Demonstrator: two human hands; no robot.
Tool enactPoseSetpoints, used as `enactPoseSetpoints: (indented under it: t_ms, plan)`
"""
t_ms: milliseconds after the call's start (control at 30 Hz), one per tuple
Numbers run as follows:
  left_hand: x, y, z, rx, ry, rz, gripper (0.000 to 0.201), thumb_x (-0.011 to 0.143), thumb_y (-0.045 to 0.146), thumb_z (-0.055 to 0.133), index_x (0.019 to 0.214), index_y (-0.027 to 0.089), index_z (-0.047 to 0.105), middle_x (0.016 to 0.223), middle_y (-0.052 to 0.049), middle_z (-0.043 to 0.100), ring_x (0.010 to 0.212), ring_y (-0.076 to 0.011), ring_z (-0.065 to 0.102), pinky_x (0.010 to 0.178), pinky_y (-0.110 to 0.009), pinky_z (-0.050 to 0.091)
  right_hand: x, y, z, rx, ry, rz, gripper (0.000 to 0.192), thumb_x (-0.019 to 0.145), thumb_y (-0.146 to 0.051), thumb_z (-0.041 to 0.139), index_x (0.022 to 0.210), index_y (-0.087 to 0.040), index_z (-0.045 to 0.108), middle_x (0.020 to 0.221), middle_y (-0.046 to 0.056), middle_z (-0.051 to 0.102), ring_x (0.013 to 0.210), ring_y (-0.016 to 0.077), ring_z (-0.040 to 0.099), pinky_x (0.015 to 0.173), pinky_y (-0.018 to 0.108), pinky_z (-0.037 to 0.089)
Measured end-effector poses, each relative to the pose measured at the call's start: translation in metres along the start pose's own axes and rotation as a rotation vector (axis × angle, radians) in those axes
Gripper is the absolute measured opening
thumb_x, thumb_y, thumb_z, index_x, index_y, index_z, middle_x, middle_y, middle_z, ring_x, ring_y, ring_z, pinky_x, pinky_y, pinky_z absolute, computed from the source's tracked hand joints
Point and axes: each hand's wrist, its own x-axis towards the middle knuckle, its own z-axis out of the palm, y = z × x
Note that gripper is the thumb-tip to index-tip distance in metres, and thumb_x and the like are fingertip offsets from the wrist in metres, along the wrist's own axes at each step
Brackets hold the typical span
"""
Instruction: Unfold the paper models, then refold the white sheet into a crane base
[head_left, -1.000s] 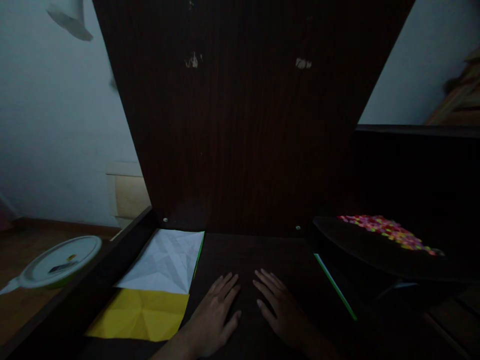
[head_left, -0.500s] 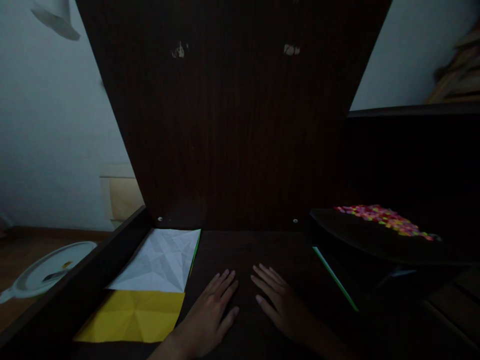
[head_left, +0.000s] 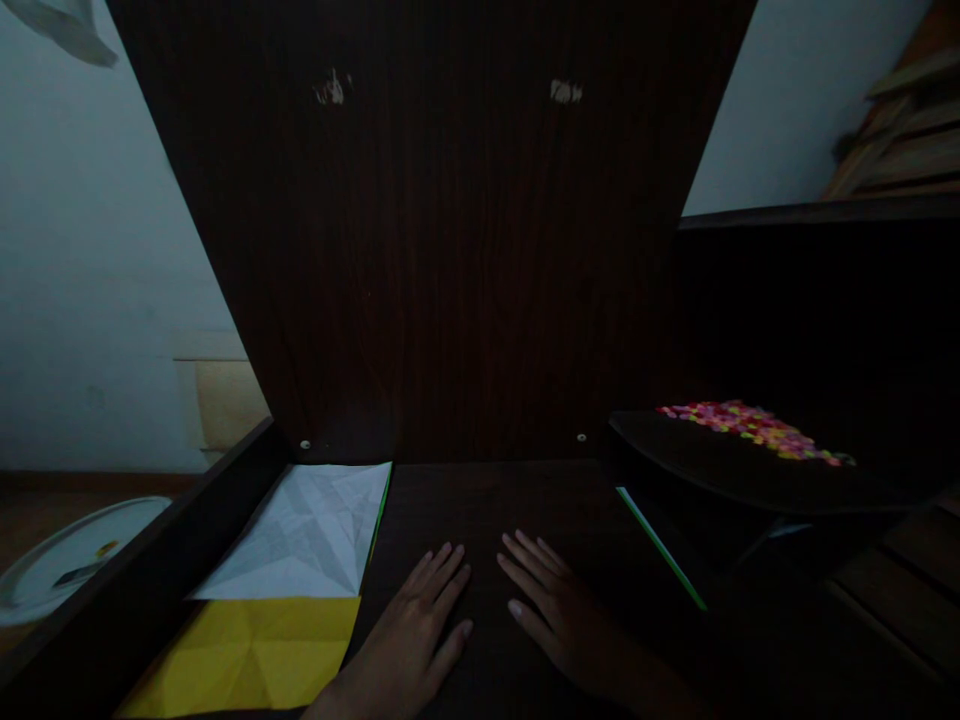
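Palm down on the dark wooden surface (head_left: 487, 492) lies my left hand (head_left: 420, 625), its fingers stretched and the thumb apart. Mirroring it a short way off, my right hand (head_left: 551, 610) rests flat too, fingers extended, with nothing under or in it that I can see. To the left of my left hand is a creased white sheet of paper (head_left: 311, 530) with a green edge along its right side. It overlaps a creased yellow sheet of paper (head_left: 251, 650). On the right side, a thin green-and-white strip (head_left: 660, 545) lies slanted.
A tall dark board (head_left: 450, 250) rises behind the surface, and a low side rail (head_left: 217, 490) borders the left. Many small colourful pieces (head_left: 750, 425) lie on a raised dark shelf (head_left: 712, 470) at right. A white round lid or tray (head_left: 45, 585) sits beyond the rail.
My view has turned slightly right, so the scenery sits a little further left. Both hands stay flat on the surface in much the same pose.
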Motion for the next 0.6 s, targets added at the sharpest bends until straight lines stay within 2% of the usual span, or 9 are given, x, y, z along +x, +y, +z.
enactPoseSetpoints:
  t_ms: [600]
  plan:
    - [-0.0002,-0.0018,0.0015,0.004,0.015,0.01,0.056,0.1,0.034,0.046,0.152,0.026,0.028,0.155,-0.007,0.035,0.142,-0.027,0.034,0.11,-0.049,0.041,0.0005,-0.0015,-0.0017,0.0,0.031,-0.015,0.049,0.099,-0.036,0.046,0.146,-0.024,0.04,0.154,0.007,0.034,0.144,0.0282,0.029,0.117,0.053,0.029]
